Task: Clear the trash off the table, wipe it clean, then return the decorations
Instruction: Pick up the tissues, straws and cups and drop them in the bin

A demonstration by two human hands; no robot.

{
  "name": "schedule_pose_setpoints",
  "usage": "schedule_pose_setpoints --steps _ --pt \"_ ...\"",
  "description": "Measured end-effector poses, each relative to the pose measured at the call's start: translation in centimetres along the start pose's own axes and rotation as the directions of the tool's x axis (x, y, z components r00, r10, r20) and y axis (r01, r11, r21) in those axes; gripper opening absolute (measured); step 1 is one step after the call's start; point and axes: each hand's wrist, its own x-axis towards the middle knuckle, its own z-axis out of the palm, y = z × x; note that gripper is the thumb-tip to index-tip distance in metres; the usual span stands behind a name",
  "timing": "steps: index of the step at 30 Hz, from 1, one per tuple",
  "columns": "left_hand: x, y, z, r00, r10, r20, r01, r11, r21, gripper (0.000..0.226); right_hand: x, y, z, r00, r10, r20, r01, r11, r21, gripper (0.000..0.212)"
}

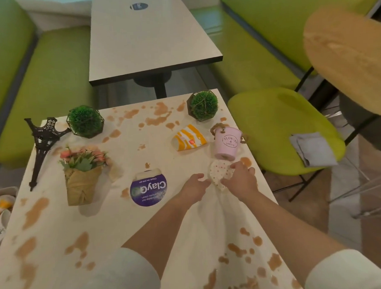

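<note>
We are at the cream, brown-stained table [97, 214], both hands out over its right edge. The white, red-dotted crumpled paper wrapper [218, 173] lies near that right edge, just in front of the pink metal bucket printed "FLOWERS & GARDEN" [226, 144]. Our right hand [240, 178] has its fingers curled over the wrapper's right side and touching it; whether they have closed into a true pinch we cannot tell. Our left hand [194, 186] is just beside the wrapper's left side, fingers relaxed, gripping nothing. We judge the wrapper light, thin and soft: it should crush rather than resist, so gathering it from both sides into a ball looks safest, and it may be greasy or damp from the spills. The yellow-and-white striped paper food sleeve [188, 138] toward the far edge is further trash. A grey folded cloth [312, 148] waits on the lime-green chair [271, 124] right of the table.
</note>
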Motion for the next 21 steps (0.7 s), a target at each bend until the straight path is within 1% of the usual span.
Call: schedule_pose_setpoints --steps 6,8,10,12,13,15,16,17,18,20,21 --pt "0.5 -0.1 0.1 1.000 -0.016 -0.003 0.016 1.000 -0.026 0.057 0.1 0.6 1.2 0.997 -0.073 0.008 0.074 0.996 -0.054 0.065" --pt "0.4 -0.1 0.1 1.000 -0.004 -0.003 0.004 1.000 -0.009 0.057 0.0 0.5 1.7 0.997 -0.082 0.011 0.083 0.996 -0.023 0.065" --pt "1.0 -0.7 -0.1 1.000 0.006 -0.025 -0.006 1.000 0.005 0.055 -0.3 0.3 2.2 0.997 -0.082 -0.011 0.082 0.992 0.094 0.061" --pt "0.8 -0.7 -0.6 0.997 0.037 -0.065 -0.037 0.999 -0.005 0.058 -0.4 -0.4 2.4 0.999 -0.044 -0.029 0.051 0.952 0.303 0.049" --pt "1.0 -0.8 -0.9 0.994 0.056 -0.098 -0.056 0.998 -0.006 0.064 -0.5 -1.0 2.5 0.999 -0.034 -0.027 0.042 0.921 0.387 0.040" --pt "0.7 -0.6 -1.8 0.984 0.078 -0.160 -0.080 0.997 -0.004 0.076 -0.5 -2.1 2.6 0.998 -0.052 -0.023 0.057 0.889 0.455 0.024" --pt "0.7 -0.5 -2.3 0.978 0.093 -0.186 -0.098 0.995 -0.019 0.070 -0.5 -2.6 2.7 0.998 -0.066 -0.026 0.070 0.876 0.478 0.017" --pt "0.5 -0.3 -3.0 0.973 0.103 -0.207 -0.113 0.993 -0.037 0.056 -0.5 -3.4 2.7 0.997 -0.075 -0.028 0.079 0.858 0.507 0.013" --pt "0.4 0.0 -3.6 0.964 0.125 -0.233 -0.144 0.988 -0.064 0.049 -0.4 -4.1 2.8 0.996 -0.081 -0.030 0.084 0.840 0.536 0.010" --pt "0.8 0.0 -5.0 0.944 0.144 -0.295 -0.178 0.980 -0.092 0.066 0.0 -5.6 3.0 0.994 -0.106 -0.023 0.100 0.808 0.581 0.010" --pt "0.8 0.2 -5.7 0.934 0.127 -0.335 -0.170 0.980 -0.102 0.068 0.3 -6.5 3.1 0.991 -0.130 -0.014 0.114 0.800 0.589 0.010"
